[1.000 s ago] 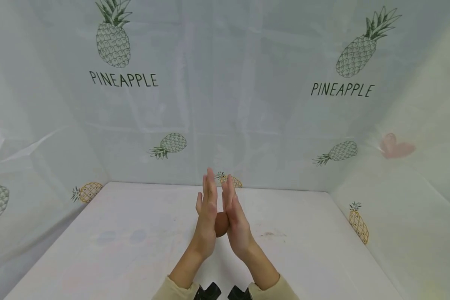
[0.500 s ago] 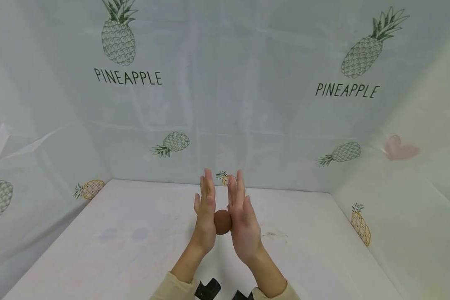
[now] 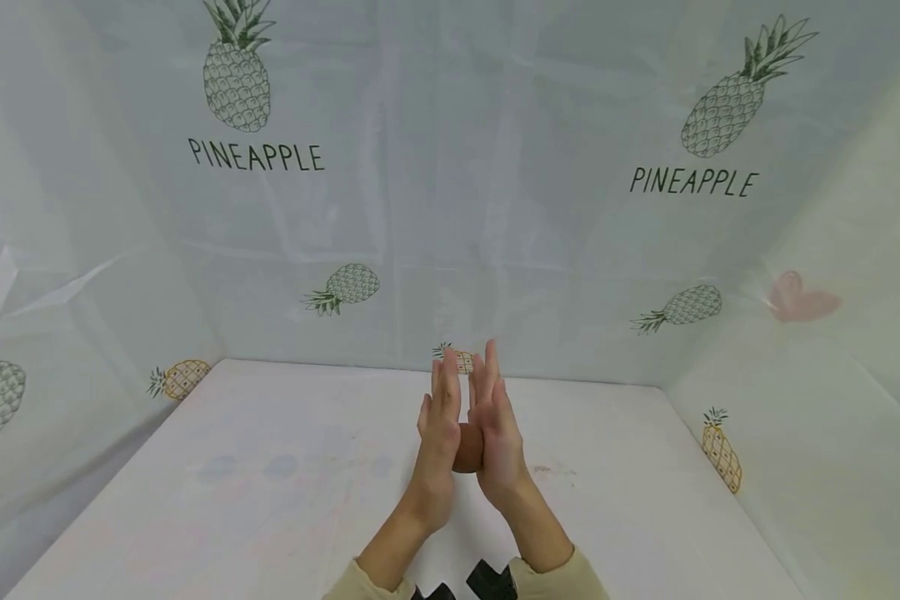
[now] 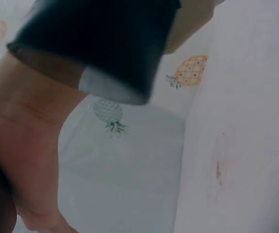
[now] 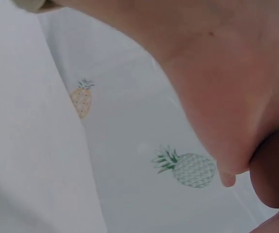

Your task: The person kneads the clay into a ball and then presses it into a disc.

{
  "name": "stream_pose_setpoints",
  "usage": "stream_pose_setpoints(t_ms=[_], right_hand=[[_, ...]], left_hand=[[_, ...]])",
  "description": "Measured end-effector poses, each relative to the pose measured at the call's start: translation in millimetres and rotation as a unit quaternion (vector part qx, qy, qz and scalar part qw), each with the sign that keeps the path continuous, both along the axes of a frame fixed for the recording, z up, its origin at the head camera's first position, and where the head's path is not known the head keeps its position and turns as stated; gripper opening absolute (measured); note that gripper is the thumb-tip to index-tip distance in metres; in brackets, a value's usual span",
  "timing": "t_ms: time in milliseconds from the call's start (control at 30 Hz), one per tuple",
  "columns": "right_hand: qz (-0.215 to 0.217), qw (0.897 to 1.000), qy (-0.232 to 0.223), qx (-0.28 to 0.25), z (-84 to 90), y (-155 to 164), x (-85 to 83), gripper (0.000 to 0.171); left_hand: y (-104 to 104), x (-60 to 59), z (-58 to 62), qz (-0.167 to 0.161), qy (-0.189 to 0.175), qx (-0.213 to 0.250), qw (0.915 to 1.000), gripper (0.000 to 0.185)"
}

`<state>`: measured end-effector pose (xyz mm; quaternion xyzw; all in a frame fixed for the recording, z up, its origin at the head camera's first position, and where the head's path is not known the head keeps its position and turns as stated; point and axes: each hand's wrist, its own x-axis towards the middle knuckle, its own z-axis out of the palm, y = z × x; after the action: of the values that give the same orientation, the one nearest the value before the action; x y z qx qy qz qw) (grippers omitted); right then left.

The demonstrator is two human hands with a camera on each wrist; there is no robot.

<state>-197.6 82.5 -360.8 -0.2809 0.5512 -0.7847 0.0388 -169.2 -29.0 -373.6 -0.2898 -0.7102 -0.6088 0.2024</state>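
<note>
A small brown ball (image 3: 467,448) of soft, clay-like stuff sits pressed between my two palms, held above the white table (image 3: 270,500). My left hand (image 3: 439,433) and right hand (image 3: 495,433) stand upright, fingers straight and pointing away from me, palms facing each other. Only a sliver of the ball shows between them in the head view. The right wrist view catches the brown ball (image 5: 274,170) against the base of my right palm (image 5: 217,87). In the left wrist view the ball is a dark shape at the lower left corner, beside my left palm (image 4: 27,145).
A pale sheet printed with pineapples (image 3: 236,71) and the word PINEAPPLE lines the back and side walls around the table. A faint reddish smudge (image 3: 543,469) marks the table to the right of my hands. Beige sleeves (image 3: 562,579) and black wrist mounts (image 3: 491,581) show at the bottom edge.
Both hands have shifted a little to the right with the ball between them. The palms have slid against each other and the gap between them has narrowed, hiding more of the ball.
</note>
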Motion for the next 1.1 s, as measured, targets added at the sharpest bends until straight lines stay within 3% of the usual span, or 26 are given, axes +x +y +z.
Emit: stream_pose_setpoints(t_ms=[133, 300, 467, 600, 800, 967, 1100], right_hand=[[-0.006, 0.999, 0.005, 0.042, -4.6, -9, 3.2, 0.061], [0.008, 0.996, 0.039, 0.08, -3.9, -21, 15.4, 0.058], [0.01, 0.995, 0.073, 0.064, 4.7, -21, 25.1, 0.059], [-0.008, 0.996, 0.084, 0.037, 11.0, -13, 25.6, 0.058], [-0.04, 0.997, 0.062, 0.006, 5.7, 1, 10.7, 0.06], [-0.024, 1.0, 0.014, 0.01, -2.6, -4, 3.0, 0.06], [0.001, 0.999, 0.002, 0.034, -5.7, -13, 6.9, 0.06]], left_hand=[[-10, -3.0, 3.9, -0.002, -0.023, 0.026, 0.9994, 0.06], [-25, -10.8, 6.2, 0.025, -0.04, 0.063, 0.9969, 0.064], [-30, -17.5, 2.4, 0.041, -0.058, 0.064, 0.9954, 0.064], [-20, -16.3, -1.8, 0.027, -0.065, 0.039, 0.9968, 0.061], [-2, -3.1, 0.1, -0.007, -0.036, 0.007, 0.9993, 0.06], [-3, 1.9, 4.4, 0.006, 0.003, -0.006, 1.0, 0.06], [-13, -1.5, 9.0, 0.013, -0.001, 0.017, 0.9998, 0.062]])
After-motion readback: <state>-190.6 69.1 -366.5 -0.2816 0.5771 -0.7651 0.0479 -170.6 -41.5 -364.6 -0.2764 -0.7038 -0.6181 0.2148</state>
